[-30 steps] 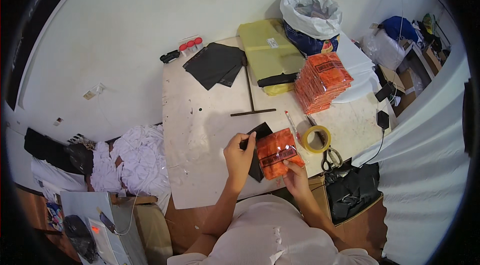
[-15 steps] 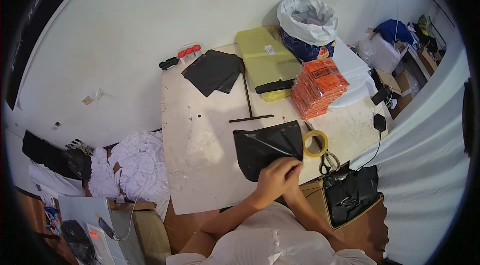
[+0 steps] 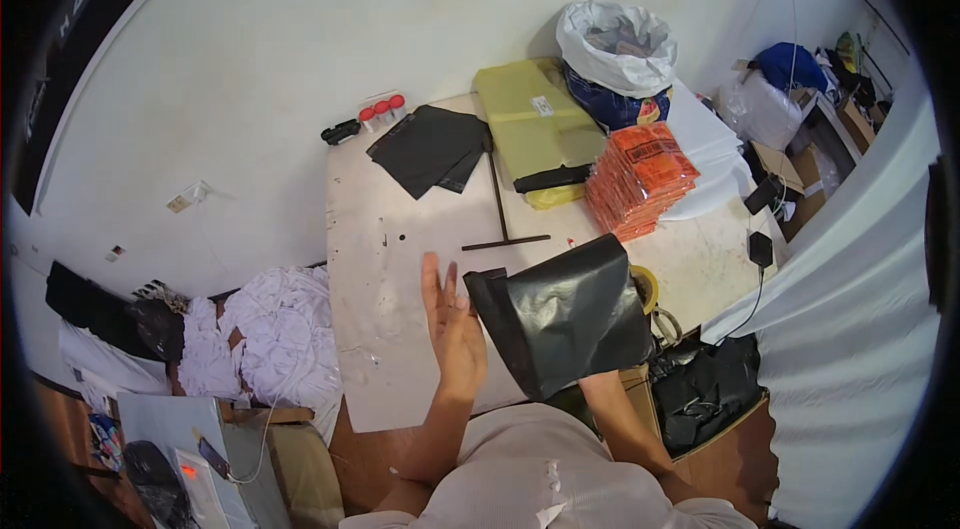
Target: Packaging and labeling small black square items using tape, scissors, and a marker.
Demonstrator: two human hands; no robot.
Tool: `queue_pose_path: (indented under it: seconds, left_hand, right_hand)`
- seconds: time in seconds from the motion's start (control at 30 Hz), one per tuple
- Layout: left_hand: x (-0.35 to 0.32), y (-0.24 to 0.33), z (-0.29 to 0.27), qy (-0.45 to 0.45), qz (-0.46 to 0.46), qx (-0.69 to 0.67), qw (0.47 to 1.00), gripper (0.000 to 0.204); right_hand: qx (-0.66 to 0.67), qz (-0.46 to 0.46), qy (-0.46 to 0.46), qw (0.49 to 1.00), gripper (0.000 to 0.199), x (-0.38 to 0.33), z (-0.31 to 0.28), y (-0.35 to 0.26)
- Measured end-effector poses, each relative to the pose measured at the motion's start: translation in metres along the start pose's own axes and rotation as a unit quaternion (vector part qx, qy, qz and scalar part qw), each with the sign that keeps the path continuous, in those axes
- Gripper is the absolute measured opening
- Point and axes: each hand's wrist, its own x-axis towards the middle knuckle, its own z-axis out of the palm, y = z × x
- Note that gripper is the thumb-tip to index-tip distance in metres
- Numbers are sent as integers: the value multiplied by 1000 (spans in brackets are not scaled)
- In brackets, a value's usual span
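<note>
A black plastic mailer bag (image 3: 572, 314) is raised off the table in front of me, tilted, its left edge folded over. My right forearm runs up behind its lower right corner; the bag hides that hand, which appears to hold it up from behind. My left hand (image 3: 456, 329) is just left of the bag, fingers stretched upward and apart. Whether its thumb touches the bag's edge is unclear. Beyond the bag, a dark T-shaped rod (image 3: 503, 214) lies on the table. A yellow tape roll (image 3: 648, 287) is partly covered by the bag.
On the pale table (image 3: 375, 359) are black mailers (image 3: 425, 149), a yellow package (image 3: 535, 119), a stack of orange packets (image 3: 640, 179), red-capped containers (image 3: 382, 109) and a white-lined sack (image 3: 618, 59). Scissors handles (image 3: 668, 329) show at the right edge, above a box of black plastic (image 3: 705, 394).
The black mailer bag has risen from the table toward me and turned. My hands, together over its lower edge before, have parted: the left moved left and opened, the right went behind the bag.
</note>
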Motion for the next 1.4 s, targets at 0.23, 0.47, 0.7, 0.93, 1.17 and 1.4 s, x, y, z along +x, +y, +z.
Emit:
queue_pose_path:
  seconds: [0.23, 0.47, 0.7, 0.93, 1.17, 1.4]
  left_hand:
    - [-5, -8, -17, -100, -244, -116, 958, 49]
    - [4, -2, -11, -114, -223, -171, 953, 67]
    - [8, 2, -11, -173, -108, -202, 958, 81]
    - [7, -4, -9, -134, -215, -88, 963, 72]
    - [13, -1, -10, -229, -155, -183, 943, 71]
    - [11, 0, 11, -129, -85, -179, 972, 70]
  right_hand:
    - [-558, -231, -126, 787, 56, -18, 19, 1]
    - [-89, 31, 27, 995, 36, 0, -1, 2]
    - [-33, 34, -5, 999, 35, -1, -5, 6]
    - [-444, -160, -139, 871, 82, -17, 32, 18]
    - [-429, -146, -223, 863, 78, -20, 54, 12]
    - [-302, -80, -121, 942, 50, -8, 17, 8]
